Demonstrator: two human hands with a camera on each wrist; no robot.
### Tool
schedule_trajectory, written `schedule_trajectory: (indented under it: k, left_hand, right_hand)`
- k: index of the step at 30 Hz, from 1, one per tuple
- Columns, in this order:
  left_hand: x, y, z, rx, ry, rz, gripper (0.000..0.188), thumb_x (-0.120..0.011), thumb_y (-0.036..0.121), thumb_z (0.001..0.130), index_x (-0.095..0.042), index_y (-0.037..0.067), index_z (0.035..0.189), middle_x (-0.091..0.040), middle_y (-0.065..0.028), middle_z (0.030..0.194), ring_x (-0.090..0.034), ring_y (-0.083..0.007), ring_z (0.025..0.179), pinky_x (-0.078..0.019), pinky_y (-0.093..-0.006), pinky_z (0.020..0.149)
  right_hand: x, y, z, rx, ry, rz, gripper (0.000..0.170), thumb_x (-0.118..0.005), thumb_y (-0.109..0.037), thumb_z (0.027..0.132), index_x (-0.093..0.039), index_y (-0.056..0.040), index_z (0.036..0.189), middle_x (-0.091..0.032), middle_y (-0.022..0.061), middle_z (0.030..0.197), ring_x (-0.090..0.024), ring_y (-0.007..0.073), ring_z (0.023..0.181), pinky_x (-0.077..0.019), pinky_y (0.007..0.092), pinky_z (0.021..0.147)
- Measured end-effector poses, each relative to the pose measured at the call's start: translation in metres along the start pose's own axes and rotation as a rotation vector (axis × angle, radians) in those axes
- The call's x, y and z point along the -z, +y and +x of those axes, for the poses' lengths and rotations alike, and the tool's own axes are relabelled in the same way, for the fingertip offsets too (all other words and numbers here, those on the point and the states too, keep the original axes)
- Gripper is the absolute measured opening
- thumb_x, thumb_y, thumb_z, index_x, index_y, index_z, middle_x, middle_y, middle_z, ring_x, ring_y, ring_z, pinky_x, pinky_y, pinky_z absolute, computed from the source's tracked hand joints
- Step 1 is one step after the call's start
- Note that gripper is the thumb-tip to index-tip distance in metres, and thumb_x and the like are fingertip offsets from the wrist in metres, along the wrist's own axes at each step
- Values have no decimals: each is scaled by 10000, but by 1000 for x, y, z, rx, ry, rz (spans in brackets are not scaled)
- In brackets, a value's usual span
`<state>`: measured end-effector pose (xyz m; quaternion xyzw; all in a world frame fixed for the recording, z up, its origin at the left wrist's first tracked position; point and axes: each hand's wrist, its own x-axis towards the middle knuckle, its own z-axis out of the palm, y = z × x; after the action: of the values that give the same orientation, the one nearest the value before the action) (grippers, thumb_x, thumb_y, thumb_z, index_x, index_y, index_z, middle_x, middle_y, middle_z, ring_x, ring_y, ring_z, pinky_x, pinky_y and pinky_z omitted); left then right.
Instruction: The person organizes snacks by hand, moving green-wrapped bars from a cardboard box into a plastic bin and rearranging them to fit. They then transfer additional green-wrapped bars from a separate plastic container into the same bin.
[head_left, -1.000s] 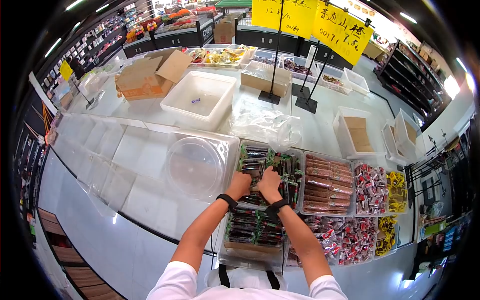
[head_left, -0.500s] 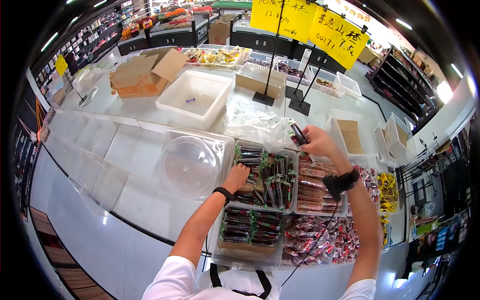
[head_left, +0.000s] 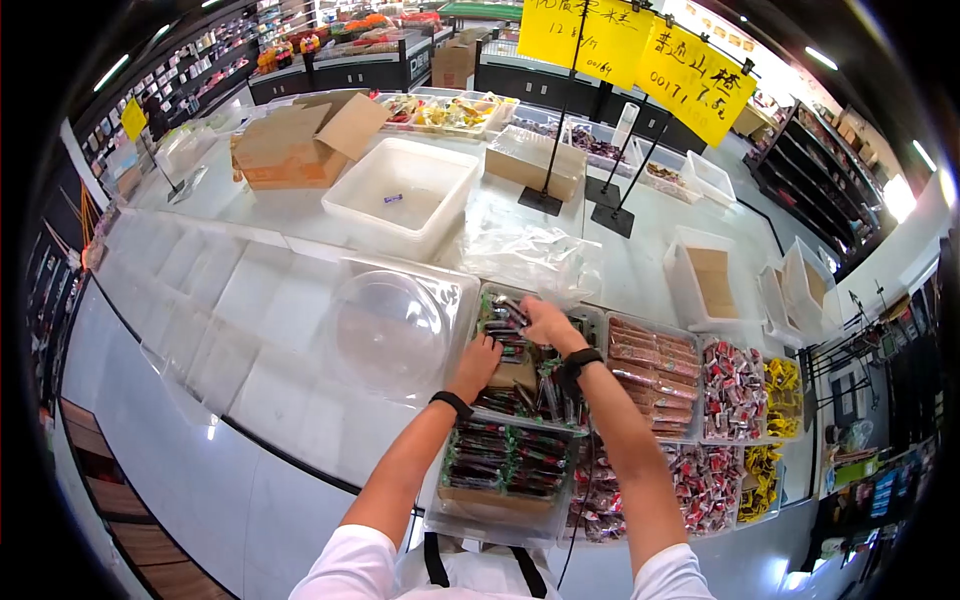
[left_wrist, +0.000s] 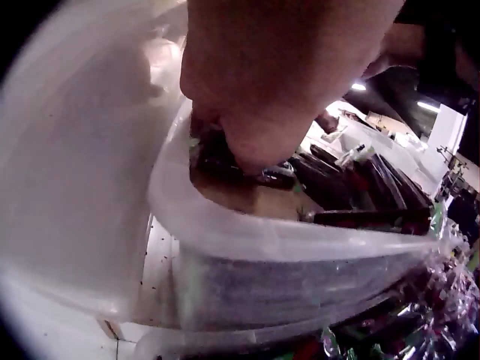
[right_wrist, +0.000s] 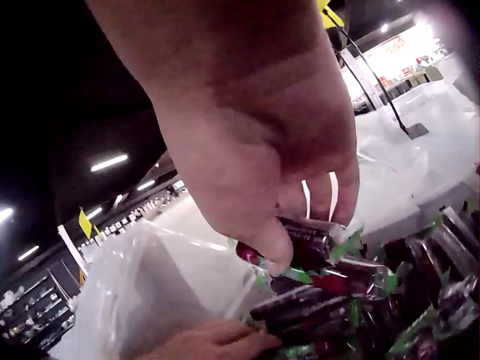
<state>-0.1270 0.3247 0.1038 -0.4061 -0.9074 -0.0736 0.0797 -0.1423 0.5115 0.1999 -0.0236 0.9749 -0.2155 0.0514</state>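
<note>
In the head view my right hand pinches a few dark, green-ended wrapped snack sticks at the far left part of a clear plastic bin. The right wrist view has the thumb on one side of these wrapped snack sticks and the fingers on the other. Below them, my left hand rests its fingers on more sticks in the same bin. Seen from the head, the left hand reaches over the bin's left wall. Brown cardboard shows on the bin's bottom; the left fingertips are hidden.
Nearer stands another bin of dark sticks. To the right are bins of brown long packs, red-and-white packets and yellow packets. A clear lidded box lies left, a crumpled plastic bag behind.
Both hands were together in the bin; the right then lifted sticks out to the right over the brown packs and has now come back to the bin's far left. The left hand stayed at the bin.
</note>
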Motion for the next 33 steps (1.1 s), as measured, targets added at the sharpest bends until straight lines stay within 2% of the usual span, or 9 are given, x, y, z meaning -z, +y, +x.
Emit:
schedule_trajectory:
  k: [2, 4, 7, 10, 14, 20, 22, 29, 33]
  left_hand:
    - [-9, -2, -1, 50, -6, 57, 222, -571, 140, 798, -591, 34, 992, -577, -121, 964, -505, -284, 1037, -421, -344, 892]
    - [-24, -7, -3, -64, 238, 272, 221, -545, 119, 787, -606, 16, 973, -577, -118, 992, -521, -279, 1007, -449, -353, 864]
    - [-6, -11, -12, -172, 293, 356, 254, -549, 139, 778, -616, 23, 994, -582, -108, 1008, -532, -251, 987, -449, -339, 832]
    - [-13, -10, -17, -146, 136, 270, 275, -538, 126, 779, -597, 18, 1024, -566, -95, 979, -526, -248, 958, -438, -341, 849]
    - [-26, -9, -12, -124, 93, 450, 274, -542, 112, 763, -599, 24, 1016, -563, -95, 967, -527, -241, 945, -446, -327, 832]
    - [-3, 1, -11, -37, 14, 220, 352, -549, 101, 776, -563, 21, 1119, -556, -123, 1065, -524, -261, 1010, -441, -306, 864]
    - [3, 1, -13, -82, 199, 436, 384, -554, 171, 826, -514, 22, 1178, -523, -152, 1114, -509, -293, 1052, -429, -378, 890]
    - [-13, 9, -8, -221, 197, 360, 364, -561, 186, 825, -538, 23, 1149, -512, -151, 1186, -493, -305, 1084, -429, -403, 871]
    - [-19, 20, -4, -104, 174, 353, 295, -559, 185, 804, -556, 32, 1057, -557, -134, 1066, -523, -284, 1000, -443, -394, 790]
  right_hand:
    - [-12, -9, 2, -18, -90, 69, 456, -715, -108, 684, -508, -21, 1080, -637, 215, 961, -587, 411, 965, -484, 462, 795]
    - [-26, -12, 3, 8, -76, 29, 429, -717, -95, 698, -516, -30, 1071, -639, 207, 959, -590, 406, 954, -480, 468, 791]
    - [-44, -4, 10, 214, -2, 52, 367, -697, -32, 693, -578, -47, 1040, -636, 182, 914, -598, 381, 906, -475, 452, 799]
    - [-51, 8, 12, 418, 122, 91, 353, -723, -46, 676, -605, -45, 1008, -637, 175, 948, -587, 366, 956, -472, 439, 834]
    - [-53, 13, 12, 250, 94, 75, 372, -738, -52, 669, -614, -28, 1019, -642, 171, 982, -585, 370, 975, -477, 434, 839]
    - [-51, 13, 9, 177, 2, 82, 362, -719, -50, 687, -612, -14, 1030, -641, 181, 1004, -595, 376, 972, -484, 438, 826]
    - [-51, 12, 6, 167, -60, 116, 349, -715, -55, 691, -610, -8, 1020, -641, 183, 994, -592, 375, 977, -484, 441, 815]
    - [-60, 7, 0, 199, 132, 239, 316, -647, -29, 712, -624, -27, 1027, -648, 167, 1005, -596, 379, 975, -494, 450, 819]
    - [-53, 4, -2, 156, 173, -78, 276, -639, -70, 747, -627, -57, 1023, -634, 134, 1002, -578, 348, 1003, -482, 446, 830]
